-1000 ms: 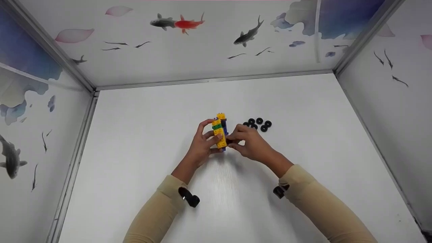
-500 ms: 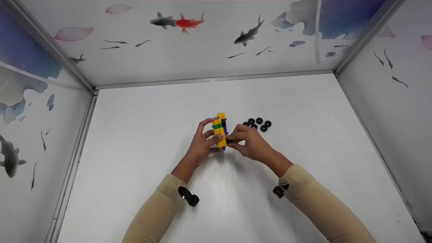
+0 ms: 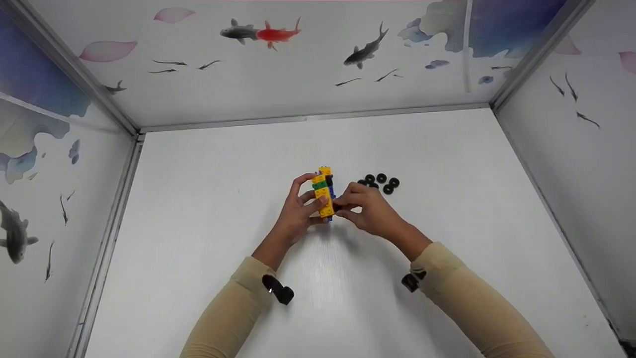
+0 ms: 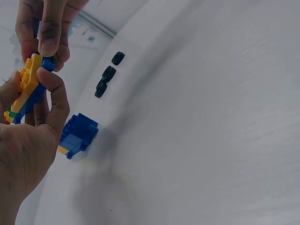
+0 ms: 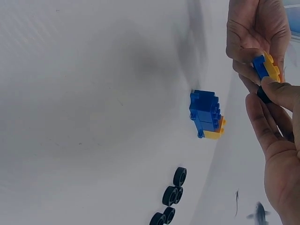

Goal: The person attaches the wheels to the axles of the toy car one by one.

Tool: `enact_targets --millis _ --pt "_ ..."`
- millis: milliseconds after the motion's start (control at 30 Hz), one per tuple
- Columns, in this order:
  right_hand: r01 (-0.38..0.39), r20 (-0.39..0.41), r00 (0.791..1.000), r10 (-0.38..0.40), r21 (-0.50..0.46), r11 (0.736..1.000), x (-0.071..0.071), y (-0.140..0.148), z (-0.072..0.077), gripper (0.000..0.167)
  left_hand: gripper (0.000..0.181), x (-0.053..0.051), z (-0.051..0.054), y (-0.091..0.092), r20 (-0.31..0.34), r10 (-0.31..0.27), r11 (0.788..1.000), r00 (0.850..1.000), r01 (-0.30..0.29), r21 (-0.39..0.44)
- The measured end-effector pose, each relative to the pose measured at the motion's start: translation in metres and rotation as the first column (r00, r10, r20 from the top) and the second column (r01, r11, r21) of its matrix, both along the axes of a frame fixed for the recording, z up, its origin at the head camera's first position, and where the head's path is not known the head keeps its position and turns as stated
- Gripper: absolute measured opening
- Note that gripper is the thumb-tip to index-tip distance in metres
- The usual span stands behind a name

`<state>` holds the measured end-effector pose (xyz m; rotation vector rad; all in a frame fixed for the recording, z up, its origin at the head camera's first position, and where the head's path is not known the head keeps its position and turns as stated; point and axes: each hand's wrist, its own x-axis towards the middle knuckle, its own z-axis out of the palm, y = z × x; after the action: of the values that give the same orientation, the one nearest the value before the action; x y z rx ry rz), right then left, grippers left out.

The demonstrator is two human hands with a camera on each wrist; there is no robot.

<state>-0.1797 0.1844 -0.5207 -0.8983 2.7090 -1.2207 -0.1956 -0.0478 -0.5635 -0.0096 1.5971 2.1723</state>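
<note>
My left hand (image 3: 296, 215) grips a long toy-brick vehicle body (image 3: 319, 185), yellow and green on its studded side and blue on the other. It is held up above the white table, turned on its side. My right hand (image 3: 372, 211) pinches a small black wheel (image 5: 264, 95) against the blue side, near the end closest to me. Fingers cover most of that wheel, so I cannot tell whether it sits on the axle. Beyond my hands, a second blue and yellow brick build (image 5: 205, 110) stands on the table; the held body partly hides it in the head view.
Several loose black wheels (image 3: 381, 178) lie on the white table (image 3: 223, 214) just beyond my right hand. Printed panels enclose the table, the back wall (image 3: 308, 94) showing painted fish. A black camera (image 3: 284, 294) is strapped at each wrist.
</note>
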Motion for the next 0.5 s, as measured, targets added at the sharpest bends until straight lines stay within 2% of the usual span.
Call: enact_targets --millis 500 --pt "-0.013 -0.021 1.0 0.012 -0.016 1.0 0.0007 0.0002 0.0018 0.026 0.068 -0.0006 0.0022 0.0011 0.001 0.001 1.0 1.0 -0.001 0.01"
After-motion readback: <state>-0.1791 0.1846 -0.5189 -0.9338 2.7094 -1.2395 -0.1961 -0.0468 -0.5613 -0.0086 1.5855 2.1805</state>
